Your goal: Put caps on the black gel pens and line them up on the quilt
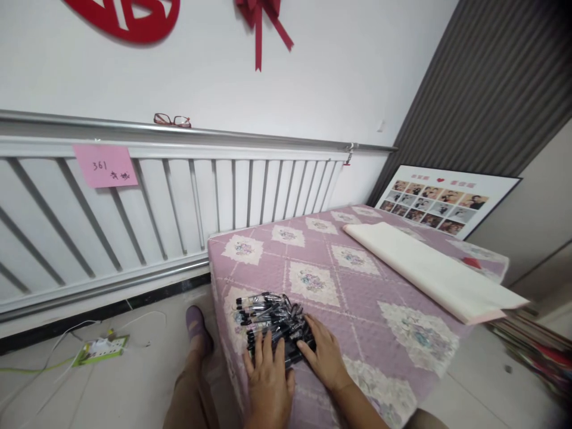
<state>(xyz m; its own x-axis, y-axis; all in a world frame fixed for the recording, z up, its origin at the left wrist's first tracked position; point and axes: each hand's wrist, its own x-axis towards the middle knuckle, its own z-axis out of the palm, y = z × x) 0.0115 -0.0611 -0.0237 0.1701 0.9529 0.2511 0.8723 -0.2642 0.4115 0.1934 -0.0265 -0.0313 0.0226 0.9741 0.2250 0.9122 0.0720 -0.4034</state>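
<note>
A pile of black pens [268,313], which look to have clear barrels or wrapping, lies side by side near the front left corner of the bed-like surface [313,369]. My left hand [270,381] rests on the near side of the pile, fingers stretched out and apart over the pens. Against the right end of the pile lies my right hand [328,354], open, its thumb on the pens and its fingers along their far side. The pens beneath both hands are partly hidden.
A folded cream sheet [415,268] lies to the right, before a photo board [435,202]. Behind runs a white radiator [232,190] with a pink note [106,165]; red glasses [172,120] rest above. A green power strip [100,350] with cables lies on the floor.
</note>
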